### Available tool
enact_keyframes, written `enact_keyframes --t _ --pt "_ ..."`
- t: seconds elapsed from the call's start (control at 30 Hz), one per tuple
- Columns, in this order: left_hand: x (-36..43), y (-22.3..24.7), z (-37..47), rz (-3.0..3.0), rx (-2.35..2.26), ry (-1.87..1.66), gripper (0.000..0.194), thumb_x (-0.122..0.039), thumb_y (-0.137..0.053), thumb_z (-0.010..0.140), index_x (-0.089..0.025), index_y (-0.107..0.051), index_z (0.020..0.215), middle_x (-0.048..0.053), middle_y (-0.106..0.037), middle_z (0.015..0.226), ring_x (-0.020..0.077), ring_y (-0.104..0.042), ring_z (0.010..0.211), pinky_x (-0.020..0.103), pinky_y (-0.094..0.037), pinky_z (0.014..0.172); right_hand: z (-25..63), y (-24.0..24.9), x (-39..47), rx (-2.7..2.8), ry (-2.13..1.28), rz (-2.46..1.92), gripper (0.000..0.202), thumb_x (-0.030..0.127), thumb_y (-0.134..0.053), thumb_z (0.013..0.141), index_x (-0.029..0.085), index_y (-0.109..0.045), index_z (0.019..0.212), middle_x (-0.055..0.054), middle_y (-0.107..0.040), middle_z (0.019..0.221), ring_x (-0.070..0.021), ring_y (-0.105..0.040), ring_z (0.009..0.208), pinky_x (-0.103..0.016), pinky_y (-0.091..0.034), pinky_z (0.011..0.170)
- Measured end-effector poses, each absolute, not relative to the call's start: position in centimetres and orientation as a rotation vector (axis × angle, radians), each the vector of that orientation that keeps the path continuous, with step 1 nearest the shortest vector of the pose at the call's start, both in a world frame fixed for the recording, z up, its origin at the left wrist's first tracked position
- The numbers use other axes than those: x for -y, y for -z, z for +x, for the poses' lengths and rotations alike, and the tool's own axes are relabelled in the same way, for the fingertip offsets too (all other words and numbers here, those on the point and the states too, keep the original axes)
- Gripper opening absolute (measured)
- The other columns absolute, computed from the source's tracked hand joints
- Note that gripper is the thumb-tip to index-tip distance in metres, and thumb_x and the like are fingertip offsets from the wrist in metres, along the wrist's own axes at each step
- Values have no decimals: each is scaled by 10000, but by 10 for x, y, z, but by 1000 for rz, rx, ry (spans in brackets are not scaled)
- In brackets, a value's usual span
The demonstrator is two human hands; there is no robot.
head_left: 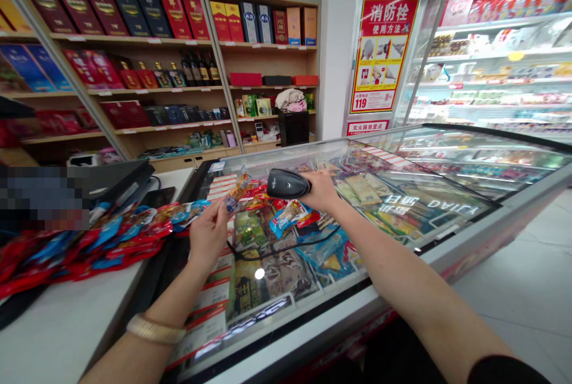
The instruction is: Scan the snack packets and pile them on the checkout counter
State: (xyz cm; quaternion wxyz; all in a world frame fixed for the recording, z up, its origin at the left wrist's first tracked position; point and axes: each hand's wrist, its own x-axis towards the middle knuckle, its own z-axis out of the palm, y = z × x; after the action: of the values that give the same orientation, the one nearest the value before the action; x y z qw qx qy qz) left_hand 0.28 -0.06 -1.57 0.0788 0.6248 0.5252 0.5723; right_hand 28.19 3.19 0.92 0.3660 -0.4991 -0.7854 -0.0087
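Between the fingers of my left hand (209, 235) is a small snack packet (238, 188), clear with blue and orange print, held up over the freezer glass. My right hand (320, 192) is wrapped round the handle of a black barcode scanner (286, 183), whose head points left toward the packet. Its black cable (308, 244) curves across the glass. Below the scanner, a blue and red snack packet (289, 217) lies on the glass with several red ones (255, 194) just behind. To the left, a long pile of red and blue snack packets (129, 229) covers part of the counter.
A glass-topped chest freezer (357, 303) full of frozen packs stretches to the right. The white counter (67, 336) adjoins it on the left. Shelves of boxes and bottles (147, 95) line the back wall, and a lit display fridge (504, 65) stands at right.
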Motion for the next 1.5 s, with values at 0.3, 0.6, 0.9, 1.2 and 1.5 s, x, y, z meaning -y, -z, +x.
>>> enact_keyframes --t 0.3,0.6,0.9,1.2,1.5 --pt "-5 24 -2 1942 -1574 -1730 397 -461 -494 900 -189 -777 960 83 -794 1045 262 -733 981 392 -591 914 282 -10 -30 2007 27 -1275 223 312 -742 736 241 -772 945 -50 -804 917 -271 -718 954 -338 -361 857" --pt "3 -16 -44 2219 -2002 -1754 362 -305 -483 923 -181 -720 1167 136 -701 1301 284 -663 1205 450 -492 1098 283 -5 -34 1967 58 -1251 169 318 -740 716 232 -745 862 -42 -798 873 -260 -709 915 -332 -348 829" --pt "-2 -13 -93 2251 -2569 -1078 103 -241 -606 753 -192 -588 664 177 -697 878 469 -642 1102 723 -447 934 285 -3 -36 1965 73 -1259 222 326 -734 729 237 -754 931 -57 -811 954 -266 -717 958 -348 -372 862" --pt "7 -11 -55 2438 -2264 -1314 285 -348 -589 875 -193 -754 1048 191 -683 1228 448 -564 1243 711 -389 1027 285 -6 -34 1939 72 -1300 232 344 -720 746 227 -771 939 -73 -805 945 -276 -721 953 -348 -372 850" --pt "19 27 25 2836 -1049 -685 443 -367 -544 959 -323 -656 1386 127 -497 1552 325 -550 1360 497 -483 1107 284 -8 -32 1930 60 -1291 206 369 -747 747 231 -760 900 -61 -799 903 -259 -707 935 -343 -350 854"
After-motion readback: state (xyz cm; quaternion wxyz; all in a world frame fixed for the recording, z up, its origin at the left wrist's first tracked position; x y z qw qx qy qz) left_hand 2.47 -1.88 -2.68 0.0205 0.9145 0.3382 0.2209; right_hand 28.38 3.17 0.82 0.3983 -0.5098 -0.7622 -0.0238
